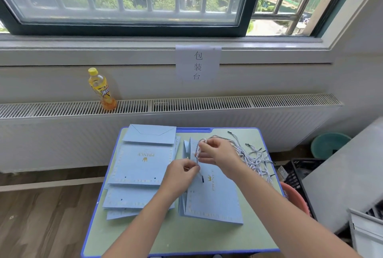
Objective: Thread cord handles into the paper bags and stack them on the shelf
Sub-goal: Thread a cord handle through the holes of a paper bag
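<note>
A: Where's the bag being worked on?

B: Light blue paper bag point(213, 195), flat on the green surface point(186, 235), right of centre, mouth end away from the person. Stack of unthreaded bags point(141, 166) just left of it, punch holes showing.

A: Hands?

B: Left hand point(182, 171) pinches the cord point(198, 154) nr its black tip at the bag's upper edge, fingers curled round it. Right hand point(217, 152) holds the cord's loop higher up, fingers closed on it. Can't tell if the tip is thru a hole yet, too small.

A: How'll it handle?

B: Cord's soft, twisted, limp, so it won't push by itself. The black tip looks stiffer, so I'd grip right behind it to steer. Bag's light, thin paper w/ folded gussets; prob slides or creases if tugged, so hold it down nr the holes, not at a corner.

A: Spare cords?

B: Loose pile of cords point(256, 160) at the surface's right edge, tangled-looking. Pull one by its tip. Yellow bottle point(102, 90) stands on the radiator ledge, well apart.
</note>
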`<state>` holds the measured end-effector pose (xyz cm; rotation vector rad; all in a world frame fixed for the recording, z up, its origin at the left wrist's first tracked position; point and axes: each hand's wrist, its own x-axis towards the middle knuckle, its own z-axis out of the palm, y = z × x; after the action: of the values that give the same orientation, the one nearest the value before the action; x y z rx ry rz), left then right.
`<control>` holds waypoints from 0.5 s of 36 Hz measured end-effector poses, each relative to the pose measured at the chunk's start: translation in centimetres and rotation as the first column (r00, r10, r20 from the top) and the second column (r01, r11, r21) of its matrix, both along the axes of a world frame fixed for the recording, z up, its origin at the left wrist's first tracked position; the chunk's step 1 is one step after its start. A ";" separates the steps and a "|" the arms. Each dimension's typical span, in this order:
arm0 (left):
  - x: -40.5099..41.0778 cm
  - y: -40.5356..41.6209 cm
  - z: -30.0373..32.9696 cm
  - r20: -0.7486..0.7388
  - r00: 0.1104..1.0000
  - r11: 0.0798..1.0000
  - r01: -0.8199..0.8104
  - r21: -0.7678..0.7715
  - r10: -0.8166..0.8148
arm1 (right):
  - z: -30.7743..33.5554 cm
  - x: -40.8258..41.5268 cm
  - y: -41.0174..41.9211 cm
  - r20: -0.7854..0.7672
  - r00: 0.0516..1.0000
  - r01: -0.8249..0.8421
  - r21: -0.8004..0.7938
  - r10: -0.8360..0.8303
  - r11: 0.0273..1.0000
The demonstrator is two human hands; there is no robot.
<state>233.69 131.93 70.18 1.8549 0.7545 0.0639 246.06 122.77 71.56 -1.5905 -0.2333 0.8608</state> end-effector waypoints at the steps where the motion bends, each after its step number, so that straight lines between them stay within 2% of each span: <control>1: 0.1 0.1 0.0 0.001 1.000 1.000 -0.019 0.000 0.019 | -0.4 0.0 -0.2 0.063 0.998 -0.016 -0.078 0.021 0.997; 4: 0.2 0.4 -0.1 0.007 0.997 0.997 -0.078 -0.012 0.078 | -2.0 -0.2 -1.3 0.328 0.910 -0.107 -0.406 0.255 0.908; 6: 0.4 0.6 -0.2 0.002 0.995 0.995 -0.101 -0.026 0.101 | -2.9 -0.8 -2.0 0.364 0.832 -0.204 -0.499 0.418 0.842; 10: 0.7 0.8 -0.5 0.003 0.992 0.992 -0.124 -0.028 0.124 | -3.6 -2.1 -2.6 0.414 0.750 -0.276 -0.513 0.516 0.813; 18: 0.6 1.0 -0.6 -0.011 0.997 0.995 -0.081 -0.065 0.081 | -3.8 -2.5 -1.9 0.477 0.775 -0.166 -0.480 0.415 0.861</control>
<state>234.31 132.93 69.63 1.7631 0.8280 0.0826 243.57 120.84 67.79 -2.2425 -0.7973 0.6722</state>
